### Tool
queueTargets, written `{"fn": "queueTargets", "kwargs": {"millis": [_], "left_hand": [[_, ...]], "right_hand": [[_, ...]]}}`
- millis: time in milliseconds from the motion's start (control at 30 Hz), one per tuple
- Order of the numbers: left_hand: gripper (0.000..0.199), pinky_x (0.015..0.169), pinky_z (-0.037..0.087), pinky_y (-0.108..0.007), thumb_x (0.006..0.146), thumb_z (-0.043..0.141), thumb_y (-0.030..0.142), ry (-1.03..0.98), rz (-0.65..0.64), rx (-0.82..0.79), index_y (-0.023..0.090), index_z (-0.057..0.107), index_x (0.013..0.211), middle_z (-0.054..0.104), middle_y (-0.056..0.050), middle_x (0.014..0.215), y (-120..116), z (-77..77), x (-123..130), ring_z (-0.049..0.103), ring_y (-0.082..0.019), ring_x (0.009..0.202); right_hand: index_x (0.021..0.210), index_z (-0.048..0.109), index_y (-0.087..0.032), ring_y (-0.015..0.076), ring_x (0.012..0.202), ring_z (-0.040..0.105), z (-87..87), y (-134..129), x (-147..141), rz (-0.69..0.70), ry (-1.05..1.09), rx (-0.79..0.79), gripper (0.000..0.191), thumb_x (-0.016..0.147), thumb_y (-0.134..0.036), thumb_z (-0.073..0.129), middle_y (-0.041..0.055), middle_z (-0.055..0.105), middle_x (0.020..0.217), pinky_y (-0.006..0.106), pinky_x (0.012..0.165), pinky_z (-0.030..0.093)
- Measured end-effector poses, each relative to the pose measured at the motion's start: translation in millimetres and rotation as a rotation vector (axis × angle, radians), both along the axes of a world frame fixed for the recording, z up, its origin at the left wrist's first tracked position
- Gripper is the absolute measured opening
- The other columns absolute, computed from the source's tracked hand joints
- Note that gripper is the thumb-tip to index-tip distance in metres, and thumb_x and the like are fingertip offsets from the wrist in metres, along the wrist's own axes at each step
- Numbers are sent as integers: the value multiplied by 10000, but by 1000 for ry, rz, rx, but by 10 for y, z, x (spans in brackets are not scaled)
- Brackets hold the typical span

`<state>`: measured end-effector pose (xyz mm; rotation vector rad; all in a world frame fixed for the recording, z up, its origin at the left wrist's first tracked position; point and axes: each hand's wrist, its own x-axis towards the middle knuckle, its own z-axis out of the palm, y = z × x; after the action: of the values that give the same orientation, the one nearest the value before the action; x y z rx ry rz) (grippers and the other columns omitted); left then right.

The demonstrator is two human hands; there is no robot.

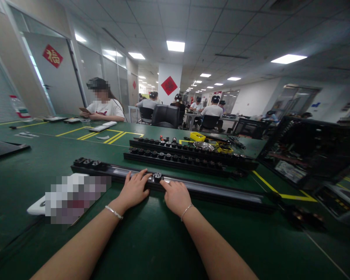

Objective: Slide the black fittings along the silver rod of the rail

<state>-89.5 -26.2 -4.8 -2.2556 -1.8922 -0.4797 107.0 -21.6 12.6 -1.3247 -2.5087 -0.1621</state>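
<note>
A long black power-strip housing (221, 193) with a shiny inner channel lies slantwise across the table in front of me. One black socket module (158, 177) sits in the channel between my two hands. My left hand (135, 189) rests on the housing just left of this module, fingers spread and touching the rim. From the right, my right hand (176, 196) reaches the module with its index finger stretched against it; the other fingers are partly bent and hold nothing that I can see. Several more socket modules (87, 163) sit at the housing's left end.
Behind lie two housings filled with sockets (169, 156), beside a yellow tray (197, 136). A large black open case (303, 155) stands right. A white object (36, 207), partly blurred out, lies left. Across the green table (111, 241) sits a person (106, 107) holding a phone.
</note>
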Motion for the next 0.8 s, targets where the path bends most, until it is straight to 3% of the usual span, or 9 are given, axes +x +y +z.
{"fn": "queueTargets", "kwargs": {"millis": [800], "left_hand": [[576, 1079, 115, -544, 728, 486, 283, -1, 5, -5, 254, 425, 1300, 385, -88, 1425, -3, 4, 0, 408, -271, 1248]], "right_hand": [[1234, 518, -245, 197, 953, 554, -8, 55, 40, 57, 35, -30, 431, 822, -181, 410, 74, 645, 1009, 330, 882, 335]]}}
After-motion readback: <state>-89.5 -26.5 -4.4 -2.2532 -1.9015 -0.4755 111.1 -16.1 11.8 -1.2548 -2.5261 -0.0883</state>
